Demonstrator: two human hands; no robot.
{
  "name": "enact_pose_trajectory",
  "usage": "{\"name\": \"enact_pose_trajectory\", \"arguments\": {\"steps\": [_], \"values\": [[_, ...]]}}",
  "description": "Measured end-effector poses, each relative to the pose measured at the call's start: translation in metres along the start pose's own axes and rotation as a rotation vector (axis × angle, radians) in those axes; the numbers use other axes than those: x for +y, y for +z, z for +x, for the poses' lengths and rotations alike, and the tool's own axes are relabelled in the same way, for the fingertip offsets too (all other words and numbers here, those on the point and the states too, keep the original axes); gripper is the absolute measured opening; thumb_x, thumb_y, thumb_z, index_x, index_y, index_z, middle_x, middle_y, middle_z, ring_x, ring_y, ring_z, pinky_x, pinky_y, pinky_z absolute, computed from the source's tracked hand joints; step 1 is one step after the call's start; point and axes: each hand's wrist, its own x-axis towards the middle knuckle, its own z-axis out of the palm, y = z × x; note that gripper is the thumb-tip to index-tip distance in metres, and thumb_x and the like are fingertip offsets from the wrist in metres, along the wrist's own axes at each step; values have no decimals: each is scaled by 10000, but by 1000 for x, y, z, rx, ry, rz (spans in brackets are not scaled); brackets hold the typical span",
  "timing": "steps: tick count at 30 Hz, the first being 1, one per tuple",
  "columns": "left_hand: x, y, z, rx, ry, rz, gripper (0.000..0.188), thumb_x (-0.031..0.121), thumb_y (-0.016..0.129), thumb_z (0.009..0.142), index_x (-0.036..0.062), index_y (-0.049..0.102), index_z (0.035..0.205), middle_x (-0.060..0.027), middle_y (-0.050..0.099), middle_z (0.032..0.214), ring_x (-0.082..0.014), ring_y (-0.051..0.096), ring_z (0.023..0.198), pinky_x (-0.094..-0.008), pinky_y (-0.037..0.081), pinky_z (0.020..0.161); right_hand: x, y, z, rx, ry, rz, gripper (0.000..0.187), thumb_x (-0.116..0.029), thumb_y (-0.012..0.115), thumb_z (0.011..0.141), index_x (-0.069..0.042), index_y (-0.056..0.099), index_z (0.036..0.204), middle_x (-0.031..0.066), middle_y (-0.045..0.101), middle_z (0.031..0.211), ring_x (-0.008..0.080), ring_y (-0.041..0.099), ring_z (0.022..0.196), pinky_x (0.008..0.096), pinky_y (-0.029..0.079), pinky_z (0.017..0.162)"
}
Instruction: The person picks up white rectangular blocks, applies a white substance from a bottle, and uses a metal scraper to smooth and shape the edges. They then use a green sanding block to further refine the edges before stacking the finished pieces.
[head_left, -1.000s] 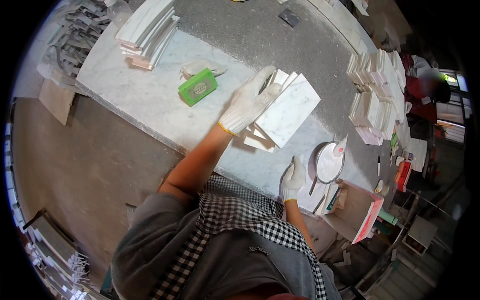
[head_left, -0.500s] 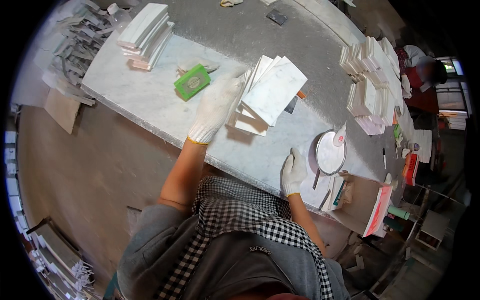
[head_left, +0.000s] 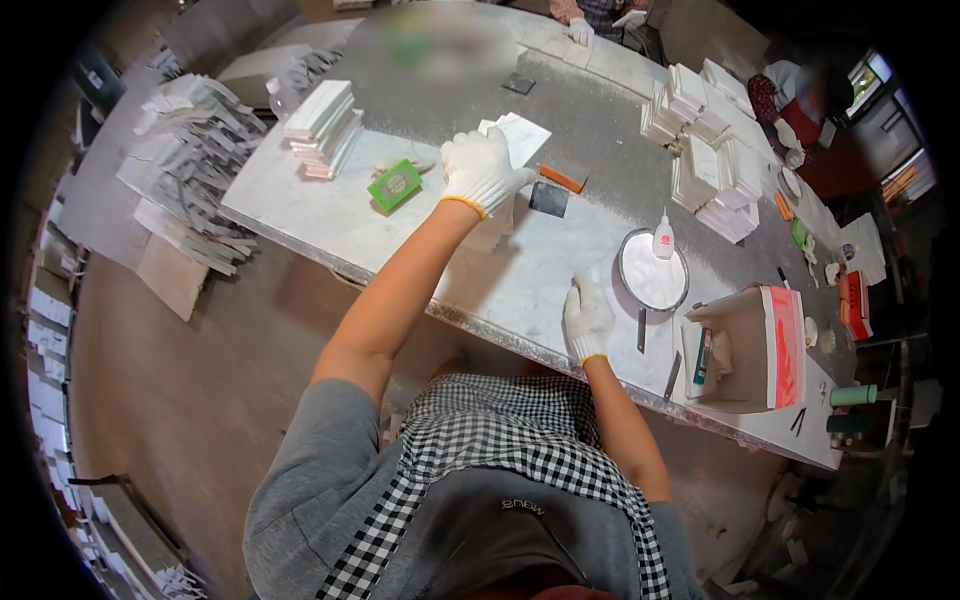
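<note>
Gripping white marble tiles, left hand fingers closed, right hand flat, empty.

Place: stone-tile workshop | long marble worktable at centre | white tile stacks at 11 o'clock, more stacks at 2 o'clock | glue bottle over round dish | co-worker at 2 o'clock
</note>
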Motion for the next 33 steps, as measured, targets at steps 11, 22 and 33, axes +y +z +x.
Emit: {"name": "enact_pose_trajectory", "arguments": {"steps": [11,22,33], "values": [[-7,-8,14,-33,-37,-176,634,591,646,834,16,772,1068,-208,756,1072,-359,726,991,-441,541,871,5,-5,3,8,18,14,356,-249,494,975,-134,646,1276,173,693,1184,378,660,1085,490,519,926],[17,-26,-103,272,198,-710,762,496,792,743,-28,631,1272,-244,720,1104,-351,714,1024,-402,547,880,25,-5,27,-210,355,519,452,-425,514,1030,-96,651,1308,141,733,1110,248,696,1036,379,540,879],[49,70,-206,291,223,-456,720,446,846,695,0,575,1189,-161,678,952,-345,678,879,-449,536,772,-56,-33,-20,-50,164,1340,367,-267,629,1023,2,642,1272,32,683,1127,104,605,961,282,509,848]]}}
